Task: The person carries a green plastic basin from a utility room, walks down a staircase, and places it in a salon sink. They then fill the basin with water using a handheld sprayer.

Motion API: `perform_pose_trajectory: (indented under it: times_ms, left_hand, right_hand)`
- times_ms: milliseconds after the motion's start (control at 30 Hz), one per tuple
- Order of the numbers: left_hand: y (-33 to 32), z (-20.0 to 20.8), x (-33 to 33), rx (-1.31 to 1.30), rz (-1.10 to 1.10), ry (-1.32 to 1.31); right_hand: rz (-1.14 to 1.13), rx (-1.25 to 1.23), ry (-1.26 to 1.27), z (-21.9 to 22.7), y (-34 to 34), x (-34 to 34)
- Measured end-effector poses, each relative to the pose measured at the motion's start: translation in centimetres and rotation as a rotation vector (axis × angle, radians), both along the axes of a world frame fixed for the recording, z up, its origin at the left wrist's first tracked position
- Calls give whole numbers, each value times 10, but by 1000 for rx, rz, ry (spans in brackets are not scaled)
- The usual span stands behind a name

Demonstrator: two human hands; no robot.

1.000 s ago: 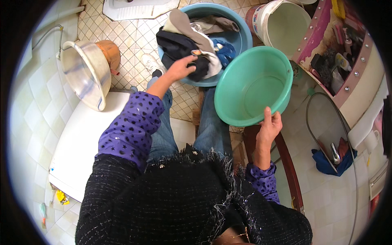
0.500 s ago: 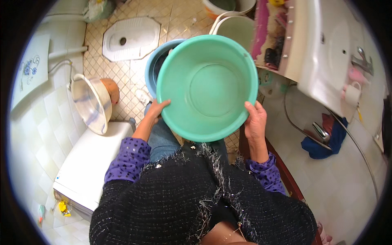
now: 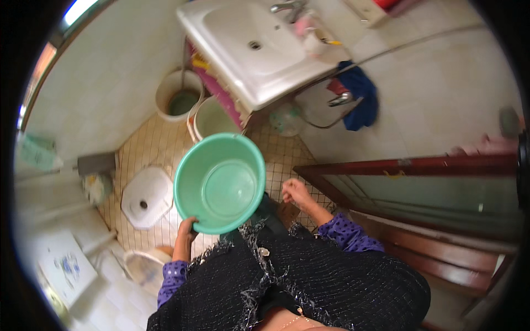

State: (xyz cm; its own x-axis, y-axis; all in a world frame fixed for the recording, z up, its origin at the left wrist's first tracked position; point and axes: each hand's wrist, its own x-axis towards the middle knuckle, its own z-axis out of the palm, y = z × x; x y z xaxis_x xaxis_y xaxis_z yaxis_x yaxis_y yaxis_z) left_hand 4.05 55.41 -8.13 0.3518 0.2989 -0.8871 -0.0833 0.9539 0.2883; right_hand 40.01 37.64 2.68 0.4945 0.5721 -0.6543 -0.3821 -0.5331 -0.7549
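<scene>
Green basin (image 3: 223,185): held out ahead of the torso, a bit left of its middle, above tiled floor (image 3: 149,140). Opening up toward the head; bottom ring and a pale glare visible, no load seen inside.
Left hand (image 3: 187,229): clamped on the near-left rim. Exact finger wrap under the lip hidden.
Right hand (image 3: 296,193): off the basin, just beside its right side. Partly bent fingers, nothing seen in them; too blurred to tell how tightly closed.
Hand spacing: well apart, near side of basin between.
One-rim grip: likely to lever the far side down. Press thumb against the wall, hook fingers under the lip, tuck elbow near the ribs.
Right-side support: best placed on the opposite rim if sagging or twisting.
Clearance: go wide of sink (image 3: 221,33) and white bucket (image 3: 215,118), the latter beyond the far rim; contact with it cannot be told.
Squat toilet (image 3: 146,198): left of the basin, down on the floor; mind footing near it.
Left forearm: short reach, pointing forward and slightly inward out of a purple sleeve (image 3: 172,278).
Right forearm: slanted forward and inward, elbow out wide, wrist about straight.
</scene>
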Motion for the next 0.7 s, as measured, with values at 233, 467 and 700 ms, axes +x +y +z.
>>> perform_pose_trajectory:
  times_ms: [233, 467, 700]
  left_hand:
    - [54, -14, 2, -12, -144, 145]
    - [61, 27, 59, 28, -445, 200]
    - [62, 70, 131, 938, -1279, -80]
  right_hand:
    - [-70, -238, 9, -43, -89, -7]
    - [-155, -284, -85, -51, -183, -40]
    - [-390, -312, -25, -89, -234, -34]
